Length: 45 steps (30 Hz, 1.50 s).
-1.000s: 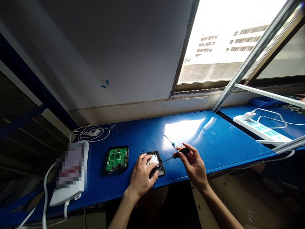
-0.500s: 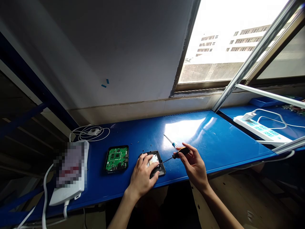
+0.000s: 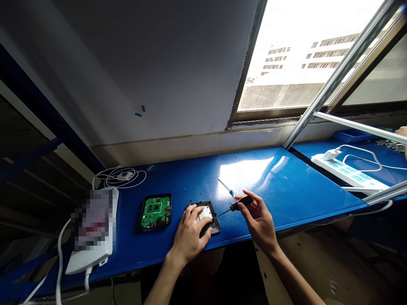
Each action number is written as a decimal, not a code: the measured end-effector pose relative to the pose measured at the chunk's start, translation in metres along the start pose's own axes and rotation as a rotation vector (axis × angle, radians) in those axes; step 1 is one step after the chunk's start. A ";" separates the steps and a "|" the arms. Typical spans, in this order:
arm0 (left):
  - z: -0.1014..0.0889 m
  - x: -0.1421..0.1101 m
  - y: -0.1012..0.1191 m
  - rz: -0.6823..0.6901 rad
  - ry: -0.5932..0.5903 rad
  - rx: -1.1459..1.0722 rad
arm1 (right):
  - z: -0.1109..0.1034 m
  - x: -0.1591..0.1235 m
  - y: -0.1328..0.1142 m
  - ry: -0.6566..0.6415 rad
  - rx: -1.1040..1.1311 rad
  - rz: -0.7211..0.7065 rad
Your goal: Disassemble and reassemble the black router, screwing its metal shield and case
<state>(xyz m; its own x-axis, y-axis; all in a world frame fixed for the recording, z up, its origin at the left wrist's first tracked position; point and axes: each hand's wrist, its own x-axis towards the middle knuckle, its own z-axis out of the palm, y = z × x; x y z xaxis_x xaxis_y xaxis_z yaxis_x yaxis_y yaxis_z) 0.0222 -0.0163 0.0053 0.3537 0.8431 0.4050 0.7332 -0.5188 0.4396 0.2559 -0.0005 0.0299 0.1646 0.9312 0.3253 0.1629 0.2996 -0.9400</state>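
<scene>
My left hand lies over a black plastic case half, holding it against the blue table. Part of a silvery metal plate shows inside the case, between fingers and rim. My right hand is closed around the black and yellow handle of a screwdriver. Its shaft slants down left to the plate, by my left fingertips; the tip's exact contact is hidden. Just beyond lies a second screwdriver with a blue handle. Left of my hands sits another black case half with a green circuit board.
Several tiny screws lie behind the case. At left stand a white device, partly pixelated, and a coiled white cable. Beyond the metal frame, a power strip lies near a blue tray. Another person's hand shows.
Both my hands, the screwdriver and the case stay almost still. At the far right edge, another person's hand has come back into view.
</scene>
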 end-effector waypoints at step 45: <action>0.005 0.000 -0.003 0.027 0.028 -0.003 | 0.040 0.037 -0.044 -0.253 -0.362 -0.495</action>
<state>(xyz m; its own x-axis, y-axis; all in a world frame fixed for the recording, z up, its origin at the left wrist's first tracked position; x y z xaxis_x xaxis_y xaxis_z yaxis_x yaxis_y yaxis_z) 0.0229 -0.0136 0.0002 0.3566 0.8245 0.4394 0.7218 -0.5417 0.4307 0.2156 0.0293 0.0789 -0.2400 0.7347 0.6345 0.4841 0.6571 -0.5778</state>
